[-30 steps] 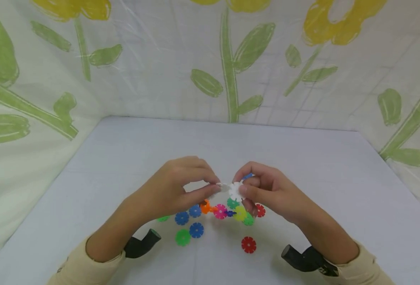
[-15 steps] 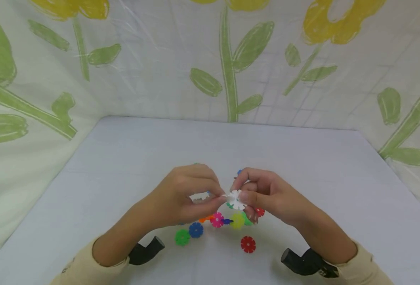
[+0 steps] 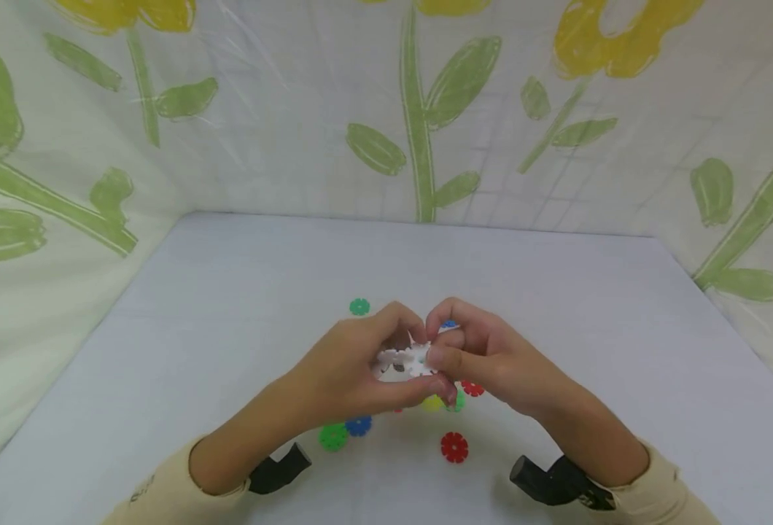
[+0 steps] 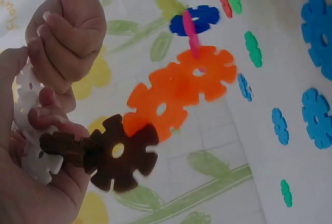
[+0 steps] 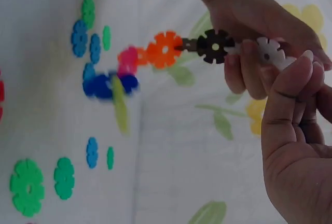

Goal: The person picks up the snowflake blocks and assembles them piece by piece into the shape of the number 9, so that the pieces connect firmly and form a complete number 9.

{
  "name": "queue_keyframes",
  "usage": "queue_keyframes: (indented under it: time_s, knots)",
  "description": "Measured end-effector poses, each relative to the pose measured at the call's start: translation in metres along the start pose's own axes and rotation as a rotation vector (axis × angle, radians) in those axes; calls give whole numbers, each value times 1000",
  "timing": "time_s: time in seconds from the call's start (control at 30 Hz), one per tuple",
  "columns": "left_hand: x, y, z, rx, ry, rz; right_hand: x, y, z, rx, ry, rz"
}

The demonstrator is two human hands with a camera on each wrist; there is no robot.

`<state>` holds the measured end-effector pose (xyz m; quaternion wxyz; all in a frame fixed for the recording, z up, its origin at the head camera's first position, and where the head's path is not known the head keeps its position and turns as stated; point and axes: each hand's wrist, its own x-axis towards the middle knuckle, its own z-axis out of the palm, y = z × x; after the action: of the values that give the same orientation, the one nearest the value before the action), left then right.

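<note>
— Pinching white discs [image 3: 405, 360] between thumb and fingertips, both hands: left hand [image 3: 354, 368] and right hand [image 3: 485, 357], knuckles nearly touching, raised above the table [image 3: 229, 292].

— And hanging from them?

— Chain of linked discs [image 4: 171, 92]: brown, orange, pink, blue, gripped at the white end by curled left fingers [image 4: 52, 117]. Held in mid-air over the cloth.

— Around it?

— Flowered sheet [image 3: 426, 109] behind. Loose pieces below the hands: red disc [image 3: 454, 447], green disc [image 3: 332, 437], blue disc [image 3: 359, 426]. Teal disc [image 3: 359, 307] beyond the left knuckles.
</note>
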<state>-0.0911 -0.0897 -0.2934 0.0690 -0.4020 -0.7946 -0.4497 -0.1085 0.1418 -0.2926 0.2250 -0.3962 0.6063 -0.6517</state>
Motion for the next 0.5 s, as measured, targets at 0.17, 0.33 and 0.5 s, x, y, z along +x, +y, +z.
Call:
queue_keyframes:
  time_s: [0.17,0.33,0.5]
  knots:
    - [1,-2,2,22,52,32,-4,-3,-10,-287,21,8]
    - [1,-5,1,21,75,60,-11,-7,-22,-790,-14,303]
    - [1,-4,0,41,59,34,-14,5,-29,-1120,-131,727]
